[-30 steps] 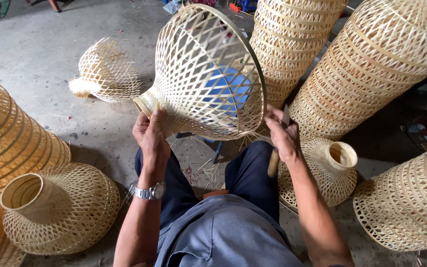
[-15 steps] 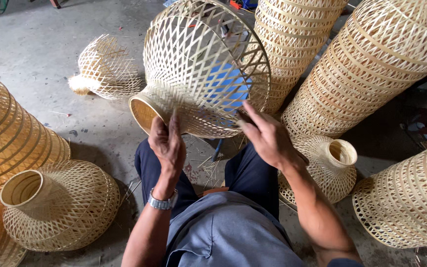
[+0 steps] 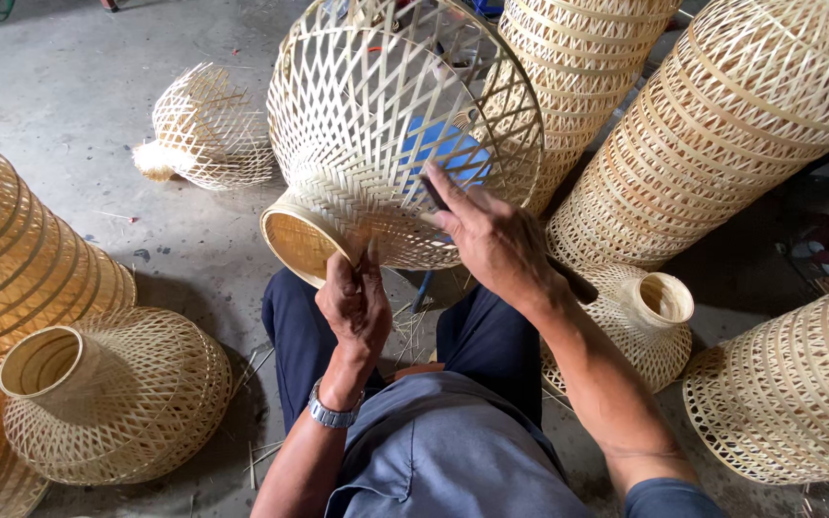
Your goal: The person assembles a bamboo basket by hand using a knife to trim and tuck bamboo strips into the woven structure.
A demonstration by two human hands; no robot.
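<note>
- Hands work on a woven bamboo basket (image 3: 376,144), tilted over the person's knees, its narrow collar pointing down toward the left hand.
- Left hand (image 3: 355,299) grips the basket's collar rim, fingers closed on it.
- Right hand (image 3: 491,240) lies spread on the basket's side, fingers pressing the weave.
- Left of the basket lies a smaller unfinished basket (image 3: 208,129); right of it lean tall stacked baskets (image 3: 722,134).

Silver wristwatch (image 3: 333,414), blue shirt, navy trousers
</note>
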